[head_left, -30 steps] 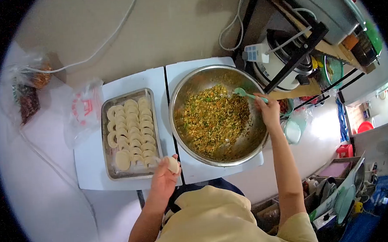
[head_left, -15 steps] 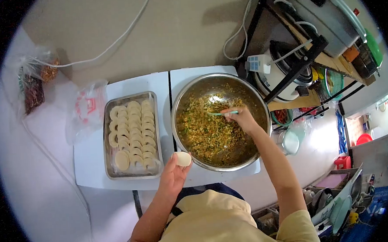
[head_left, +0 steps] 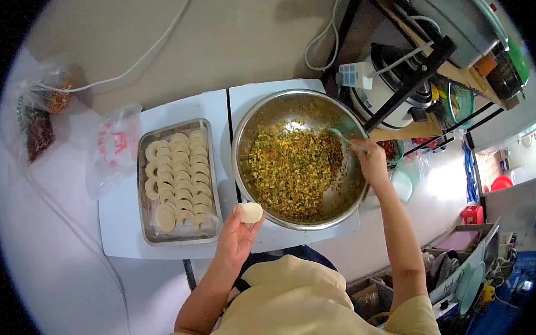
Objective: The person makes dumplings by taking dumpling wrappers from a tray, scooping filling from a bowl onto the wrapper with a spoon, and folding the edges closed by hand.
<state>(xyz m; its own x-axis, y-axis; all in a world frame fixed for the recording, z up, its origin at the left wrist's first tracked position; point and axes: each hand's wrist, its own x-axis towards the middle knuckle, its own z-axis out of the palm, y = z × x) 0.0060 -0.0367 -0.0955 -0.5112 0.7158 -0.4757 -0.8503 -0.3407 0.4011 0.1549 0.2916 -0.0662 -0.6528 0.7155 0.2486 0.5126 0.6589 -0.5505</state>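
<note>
My left hand [head_left: 233, 241] pinches a pale round dough wrapper [head_left: 251, 212] by its edge, just off the near left rim of a large steel bowl [head_left: 320, 107]. Chopped yellow, orange and green filling [head_left: 289, 175] covers the bowl's bottom. My right hand [head_left: 374, 162] is over the right rim, closed around the handle of a pale green spoon [head_left: 337, 133], whose head is by the bowl's upper right wall. Left of the bowl, a metal tray [head_left: 181, 239] carries rows of round wrappers [head_left: 166, 216], overlapping one another.
Both vessels stand on white tables [head_left: 122, 226]. A clear plastic bag with red print [head_left: 116, 145] lies left of the tray. Close on the right are a black-framed rack [head_left: 409, 87] and a white cooker [head_left: 382, 98]. A white cable [head_left: 147, 67] crosses the wall.
My right hand has moved the spoon from the middle of the filling to the bowl's right side. The left hand still holds the wrapper. The view has shifted slightly.
</note>
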